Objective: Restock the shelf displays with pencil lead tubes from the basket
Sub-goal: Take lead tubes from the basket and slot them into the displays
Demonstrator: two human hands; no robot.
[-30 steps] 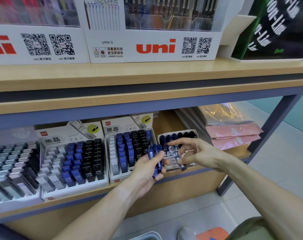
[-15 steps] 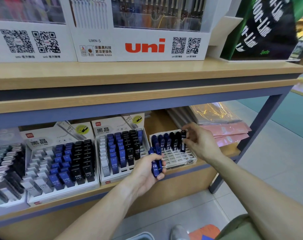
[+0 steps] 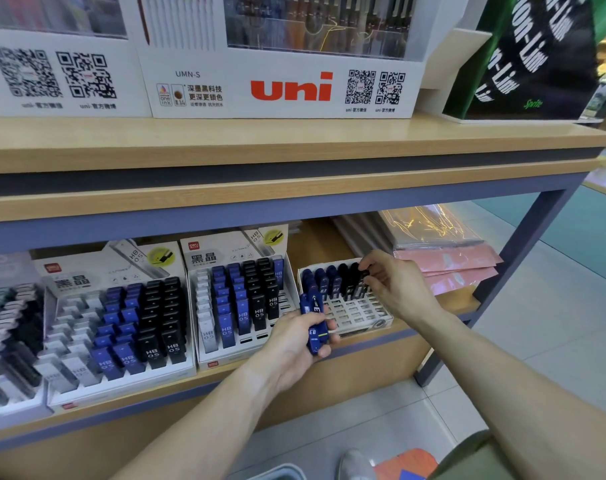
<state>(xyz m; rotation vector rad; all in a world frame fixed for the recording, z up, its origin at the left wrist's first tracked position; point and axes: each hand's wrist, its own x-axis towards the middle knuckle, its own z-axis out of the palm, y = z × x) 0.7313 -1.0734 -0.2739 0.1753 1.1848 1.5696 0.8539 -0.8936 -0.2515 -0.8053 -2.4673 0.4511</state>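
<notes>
Left hand: its grip is closed round a bundle of blue lead tubes, held at the lower shelf's front edge.
Right hand: fingertips pinch a black tube in the back row of the white grid tray.
Tray: back row filled; front slots bare.
Neighbours: two fuller display boxes to the left.

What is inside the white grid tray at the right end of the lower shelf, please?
The white grid tray holds blue and black lead tubes along its back row; front slots are empty. The right hand hides the far-right tube.
</notes>
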